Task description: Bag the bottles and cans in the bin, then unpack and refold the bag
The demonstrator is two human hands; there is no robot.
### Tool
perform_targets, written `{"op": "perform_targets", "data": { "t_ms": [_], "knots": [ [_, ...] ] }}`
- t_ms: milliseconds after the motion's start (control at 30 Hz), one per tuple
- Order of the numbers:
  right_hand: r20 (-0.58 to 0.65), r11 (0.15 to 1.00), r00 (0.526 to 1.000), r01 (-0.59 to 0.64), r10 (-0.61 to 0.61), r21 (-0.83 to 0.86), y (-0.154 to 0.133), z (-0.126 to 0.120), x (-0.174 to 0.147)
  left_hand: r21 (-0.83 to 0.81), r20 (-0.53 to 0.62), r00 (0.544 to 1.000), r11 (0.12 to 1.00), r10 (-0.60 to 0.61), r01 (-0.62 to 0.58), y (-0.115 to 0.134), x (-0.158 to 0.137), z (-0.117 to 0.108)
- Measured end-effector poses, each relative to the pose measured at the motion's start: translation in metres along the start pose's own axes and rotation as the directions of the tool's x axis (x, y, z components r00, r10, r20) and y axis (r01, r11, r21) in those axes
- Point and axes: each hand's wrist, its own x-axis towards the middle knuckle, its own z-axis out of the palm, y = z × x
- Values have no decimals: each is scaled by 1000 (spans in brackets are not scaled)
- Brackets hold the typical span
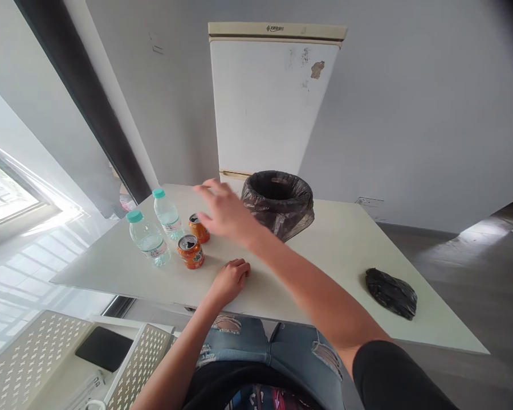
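Your R grip [224, 210] is open, fingers loosely spread and blurred, w/ nothing visible in it; it's held out over the worktop [337, 262], fingertips to the left, prob. kept high to clear the can tops. Your L grip [232, 280], nearer your body, rests on the worktop w/ fingers curled, prob. as a prop b/c you're leaning in; can't tell if anything's under the fingers.

Just beside the R grip, partly overlapped by it in view, is the rear can [199, 230]; the front can [191, 254] stands left of the L grip. Both are orange printed metal, short cylinders, upright on flat bases, dark openings up top.

Further left of both grips: 2 bottles, rear bottle [169, 217] and front bottle [151, 242], clear ribbed plastic, teal caps on, pale labels, upright, so they hold their own footing.

Right of the R grip, close by: a round bin [277, 219], mouth up; its thin, crinkly dark liner's folded over the rim, prob. to stop it slipping in. Well right of the L grip: a black plastic bundle [391, 293], glossy, creased, flattish, lying apart from the rest.
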Motion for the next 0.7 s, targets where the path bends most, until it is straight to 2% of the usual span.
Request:
{"op": "perform_targets", "data": {
  "t_ms": [100, 233, 367, 433, 533, 567, 600, 633, 667, 700],
  "knots": [
    [61, 997, 996, 62, -65, 52, -46, 41, 30, 4, -27, 997, 997, -72, 72, -2, -3, 2],
    [18, 984, 984, 175, -176, 29, -89, 82, 65, -8, -70, 987, 989, -145, 145, -7, -14, 3],
    [240, 962, 933, 271, -268, 21, -99, 106, 93, 5, -151, 982, 993, -115, 117, -11, -21, 6],
    [287, 951, 908, 305, -304, 42, -96, 111, 99, 7, -234, 971, 999, -42, 45, -12, -22, 6],
    [259, 937, 901, 342, -348, 70, -93, 93, 98, 13, -357, 925, 991, 127, -132, -9, -23, 6],
    [223, 934, 908, 348, -356, 74, -91, 78, 95, 19, -391, 902, 982, 182, -190, -6, -25, 6],
    [136, 937, 928, 342, -348, 67, -88, 58, 92, 27, -424, 877, 971, 224, -236, -2, -27, 5],
    [47, 954, 953, 297, -300, 47, -82, 34, 88, 38, -476, 839, 959, 264, -281, 4, -29, 4],
    [-27, 959, 961, 277, -276, 62, -75, 6, 83, 56, -543, 781, 941, 309, -334, 12, -33, 2],
    [-104, 955, 958, 279, -268, 104, -65, -24, 76, 85, -620, 698, 915, 359, -395, 22, -38, 0]
  ]
}}
